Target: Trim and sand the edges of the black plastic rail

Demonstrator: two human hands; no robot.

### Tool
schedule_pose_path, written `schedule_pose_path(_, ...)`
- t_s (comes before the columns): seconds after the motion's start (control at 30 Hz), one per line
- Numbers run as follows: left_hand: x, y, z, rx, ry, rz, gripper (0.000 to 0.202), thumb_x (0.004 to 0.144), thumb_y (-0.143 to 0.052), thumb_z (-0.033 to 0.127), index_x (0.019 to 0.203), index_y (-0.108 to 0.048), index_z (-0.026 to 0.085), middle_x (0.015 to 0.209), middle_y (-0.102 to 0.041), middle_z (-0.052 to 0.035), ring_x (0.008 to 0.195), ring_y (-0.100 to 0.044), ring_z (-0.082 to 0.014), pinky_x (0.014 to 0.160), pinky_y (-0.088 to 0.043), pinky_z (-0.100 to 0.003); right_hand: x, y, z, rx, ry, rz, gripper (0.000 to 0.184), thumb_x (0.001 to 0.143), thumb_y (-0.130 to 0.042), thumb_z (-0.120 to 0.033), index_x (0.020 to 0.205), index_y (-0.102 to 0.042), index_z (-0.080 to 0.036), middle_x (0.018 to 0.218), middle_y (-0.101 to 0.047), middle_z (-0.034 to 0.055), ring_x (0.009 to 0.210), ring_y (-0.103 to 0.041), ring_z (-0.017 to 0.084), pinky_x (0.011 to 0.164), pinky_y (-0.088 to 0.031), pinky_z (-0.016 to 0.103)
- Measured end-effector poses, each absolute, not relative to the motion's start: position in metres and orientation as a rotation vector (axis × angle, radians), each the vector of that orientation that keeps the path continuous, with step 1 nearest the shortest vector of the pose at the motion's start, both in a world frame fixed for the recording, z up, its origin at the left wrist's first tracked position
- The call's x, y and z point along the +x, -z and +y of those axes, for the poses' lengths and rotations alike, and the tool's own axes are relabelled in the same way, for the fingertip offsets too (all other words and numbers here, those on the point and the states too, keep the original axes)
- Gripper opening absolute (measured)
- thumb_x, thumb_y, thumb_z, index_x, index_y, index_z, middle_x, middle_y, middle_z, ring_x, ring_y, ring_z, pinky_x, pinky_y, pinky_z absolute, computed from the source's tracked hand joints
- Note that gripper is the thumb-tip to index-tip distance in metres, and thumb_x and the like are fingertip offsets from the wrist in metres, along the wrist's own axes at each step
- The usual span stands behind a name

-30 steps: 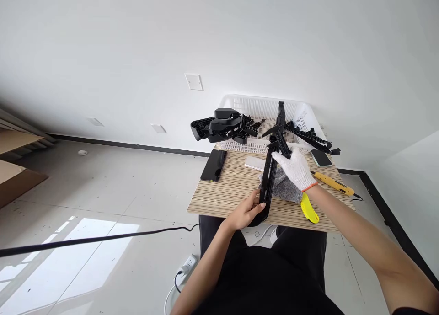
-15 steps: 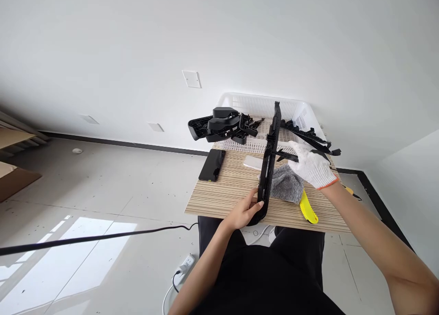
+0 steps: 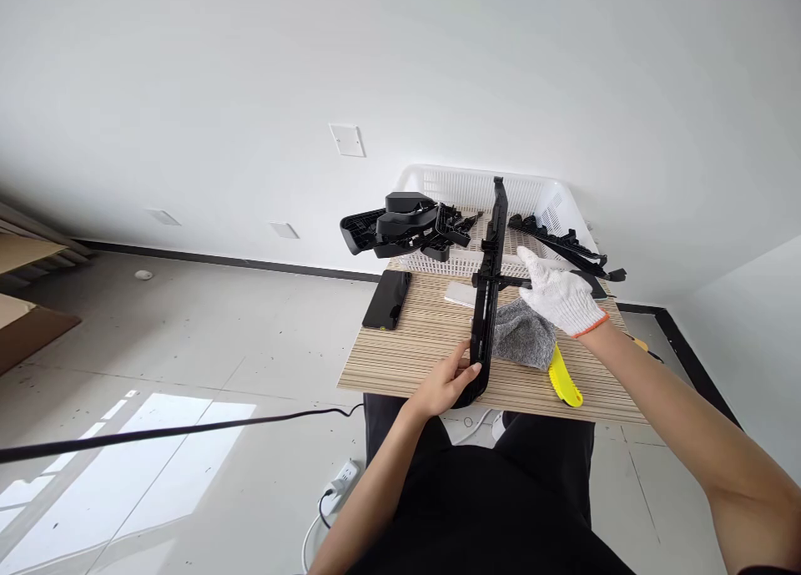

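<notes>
My bare left hand [image 3: 445, 381] grips the near, rounded end of a long black plastic trim piece [image 3: 488, 295]. The piece points away from me, its far tip over the basket. My right hand [image 3: 554, 291], in a white knit glove with an orange cuff, is closed around a slim black bar-like piece [image 3: 514, 282]. Its left end meets the trim's side about midway; whether the two are joined I cannot tell. Below the glove lies a grey cloth [image 3: 524, 335], with a yellow-handled tool [image 3: 564, 378] partly under it.
A white plastic basket [image 3: 444, 263] stands at the table's back. Black moulded parts [image 3: 406, 224] overhang its left side, and slim black strips [image 3: 566, 245] its right. A phone [image 3: 387, 300] and a white flat object [image 3: 460, 294] lie on the wood-grain table [image 3: 400, 350].
My gloved right hand has shifted slightly left and up along the slim black piece. The trim's far end has swung a little left, while my left hand keeps its grip.
</notes>
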State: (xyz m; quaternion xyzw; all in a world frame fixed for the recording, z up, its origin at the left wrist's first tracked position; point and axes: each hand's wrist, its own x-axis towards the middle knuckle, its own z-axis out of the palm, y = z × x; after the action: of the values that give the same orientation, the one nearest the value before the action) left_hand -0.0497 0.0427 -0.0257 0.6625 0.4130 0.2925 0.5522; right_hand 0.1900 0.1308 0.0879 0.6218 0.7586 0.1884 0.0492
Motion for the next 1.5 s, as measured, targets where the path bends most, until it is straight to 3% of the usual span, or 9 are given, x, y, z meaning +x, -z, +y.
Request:
schedule_pose_path(0.23,-0.049,0.028,0.042,1.569,-0.672,1.014,0.064,0.099,-0.044,0.053,0.151,-0.037,0.016,0.066,-0.037,0.0062,0.059,-0.038,-0.0122,0.058,-0.029,-0.026,0.194,-0.085,0.131,1.733,-0.644,2.308,0.072,0.101,-0.031,-0.038,0.162,-0.009,-0.005,0.083,-0.071,0.0187,0.07,-0.07,0.033,0.055,-0.046,0.035)
schedule_pose_path(0.43,-0.049,0.027,0.041,1.547,-0.674,1.003,0.063,0.099,-0.044,0.052,0.15,-0.037,0.015,0.066,-0.036,0.0061,0.059,-0.036,-0.0118,0.058,-0.027,-0.026,0.204,-0.088,0.13,1.744,-0.642,2.394,0.065,0.103,-0.026,-0.04,0.161,-0.021,-0.011,0.095,-0.073,0.0196,0.074,-0.071,0.03,0.056,-0.041,0.031)
schedule_pose_path(0.63,-0.049,0.026,0.041,1.551,-0.669,1.012,0.062,0.099,-0.044,0.052,0.149,-0.039,0.015,0.066,-0.037,0.0058,0.06,-0.037,-0.0117,0.058,-0.028,-0.027,0.204,-0.09,0.128,1.792,-0.618,2.416,0.068,0.1,-0.035,-0.048,0.157,-0.034,-0.011,0.105,-0.075,0.0211,0.078,-0.071,0.03,0.06,-0.039,0.031)
schedule_pose_path(0.8,-0.048,0.026,0.041,1.548,-0.66,1.025,0.064,0.1,-0.044,0.05,0.151,-0.036,0.014,0.067,-0.038,0.0058,0.06,-0.038,-0.0116,0.059,-0.028,-0.027,0.202,-0.081,0.126,1.991,-0.632,2.37,0.085,0.091,-0.043,-0.065,0.155,-0.037,-0.01,0.074,-0.073,0.0126,0.059,-0.064,0.024,0.054,-0.033,0.027)
schedule_pose_path(1.07,-0.048,0.026,0.04,1.56,-0.658,1.04,0.065,0.1,-0.044,0.05,0.153,-0.033,0.014,0.066,-0.038,0.0064,0.059,-0.038,-0.0115,0.058,-0.027,-0.027,0.203,-0.059,0.109,1.909,-0.781,2.515,0.075,0.091,-0.048,-0.048,0.155,-0.041,-0.011,0.055,-0.066,0.0069,0.047,-0.058,0.021,0.048,-0.025,0.028)
schedule_pose_path(1.3,-0.047,0.027,0.039,1.545,-0.653,1.04,0.066,0.1,-0.044,0.052,0.153,-0.033,0.014,0.065,-0.038,0.0067,0.058,-0.037,-0.0114,0.057,-0.027,-0.027,0.211,-0.048,0.104,1.685,-0.897,2.736,0.063,0.096,-0.047,-0.037,0.153,-0.044,-0.012,0.09,-0.079,0.0115,0.053,-0.06,0.02,0.049,-0.025,0.031)
schedule_pose_path(1.5,-0.047,0.029,0.04,1.555,-0.654,1.056,0.068,0.1,-0.045,0.051,0.154,-0.03,0.013,0.064,-0.039,0.0069,0.058,-0.038,-0.0115,0.058,-0.027,-0.027,0.219,-0.051,0.103,1.653,-0.804,2.744,0.062,0.097,-0.045,-0.042,0.151,-0.048,-0.011,0.068,-0.075,0.0075,0.052,-0.059,0.02,0.05,-0.023,0.031)
